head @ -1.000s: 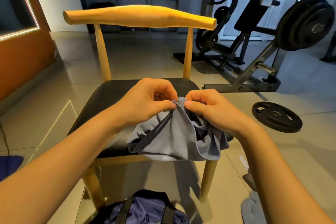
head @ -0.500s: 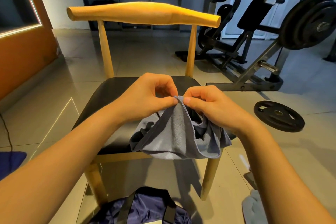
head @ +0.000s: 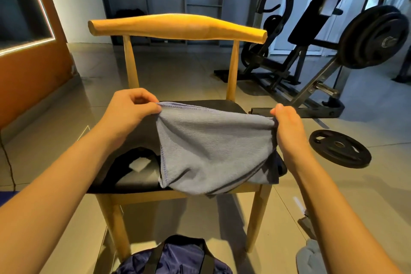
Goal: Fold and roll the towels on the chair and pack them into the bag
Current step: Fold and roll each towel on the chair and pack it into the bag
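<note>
— Where is the towel [head: 211, 147]?
— Stretched above the chair [head: 178, 28], over its glossy black seat; grey-blue terry with a stitched hem, its lower part sagging in soft folds past the seat's front edge.
— And the hands?
— The left hand [head: 131, 110] pinches the top-left corner; the right hand [head: 287, 129] grips the bunched top-right corner; the navy bag [head: 178, 258], black-strapped, lies on the tiles below.
</note>
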A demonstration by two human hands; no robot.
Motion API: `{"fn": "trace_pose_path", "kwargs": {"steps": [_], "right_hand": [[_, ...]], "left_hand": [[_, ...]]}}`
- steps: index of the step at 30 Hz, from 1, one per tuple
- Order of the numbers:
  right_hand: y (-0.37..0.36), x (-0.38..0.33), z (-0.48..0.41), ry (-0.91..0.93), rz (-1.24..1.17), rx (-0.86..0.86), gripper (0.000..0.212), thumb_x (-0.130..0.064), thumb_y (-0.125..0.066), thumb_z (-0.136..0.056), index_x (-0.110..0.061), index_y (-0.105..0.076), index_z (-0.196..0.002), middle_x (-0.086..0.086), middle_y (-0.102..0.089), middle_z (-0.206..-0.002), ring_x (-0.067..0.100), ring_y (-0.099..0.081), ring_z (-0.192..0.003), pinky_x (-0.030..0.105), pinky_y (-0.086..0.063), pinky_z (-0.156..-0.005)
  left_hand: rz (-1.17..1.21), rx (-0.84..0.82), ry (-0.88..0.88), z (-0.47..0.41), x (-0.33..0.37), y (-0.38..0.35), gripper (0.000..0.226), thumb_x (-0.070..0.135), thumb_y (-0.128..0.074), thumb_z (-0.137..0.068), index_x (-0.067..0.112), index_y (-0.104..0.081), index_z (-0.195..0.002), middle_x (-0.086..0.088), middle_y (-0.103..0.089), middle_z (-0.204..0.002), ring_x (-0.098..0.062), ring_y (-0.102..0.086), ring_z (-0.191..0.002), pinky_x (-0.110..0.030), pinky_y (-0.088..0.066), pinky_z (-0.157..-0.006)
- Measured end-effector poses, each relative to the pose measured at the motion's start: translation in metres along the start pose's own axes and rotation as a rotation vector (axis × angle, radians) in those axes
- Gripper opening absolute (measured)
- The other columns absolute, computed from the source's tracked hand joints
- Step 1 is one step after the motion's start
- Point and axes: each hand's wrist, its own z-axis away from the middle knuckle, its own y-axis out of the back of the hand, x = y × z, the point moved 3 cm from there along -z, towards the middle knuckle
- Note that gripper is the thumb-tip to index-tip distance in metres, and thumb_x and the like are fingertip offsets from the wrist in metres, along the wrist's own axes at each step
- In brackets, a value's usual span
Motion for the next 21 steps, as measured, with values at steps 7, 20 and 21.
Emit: {"fn": "trace_pose_path", "kwargs": {"steps": [7, 20, 21], "right_hand": [[-0.003, 0.011, 0.005, -0.026, -0.119, -0.083, 0.027, -0.013, -0.044, -0.092, -0.014, -0.058, -0.115, 0.001, -0.052, -0.096, 0.016, -0.049, -0.088, 0.032, -0.040, -0.073], [0.023, 0.005, -0.003, 0.139, -0.127, -0.037, 0.010, -0.008, -0.070, -0.093, -0.006, -0.073, -0.102, 0.005, -0.075, -0.090, 0.009, -0.070, -0.082, 0.020, -0.056, -0.069], [0.023, 0.002, -0.004, 0.137, -0.134, -0.033, 0.008, -0.007, -0.070, -0.093, -0.008, -0.073, -0.100, 0.003, -0.075, -0.086, 0.011, -0.069, -0.080, 0.025, -0.058, -0.071]], "left_hand": [[0.005, 0.088, 0.042, -0.001, -0.017, 0.010, 0.006, -0.003, -0.076, -0.081, 0.001, -0.073, -0.084, -0.011, -0.071, -0.080, -0.006, -0.063, -0.067, -0.022, -0.052, -0.070], [-0.004, 0.192, 0.082, 0.001, -0.022, 0.022, 0.010, 0.003, -0.074, -0.086, -0.002, -0.073, -0.095, -0.009, -0.070, -0.086, -0.014, -0.062, -0.078, -0.031, -0.054, -0.079], [-0.001, 0.198, 0.087, 0.001, -0.019, 0.024, 0.009, 0.003, -0.075, -0.086, -0.001, -0.073, -0.094, -0.009, -0.070, -0.086, -0.015, -0.063, -0.078, -0.031, -0.055, -0.079]]}}
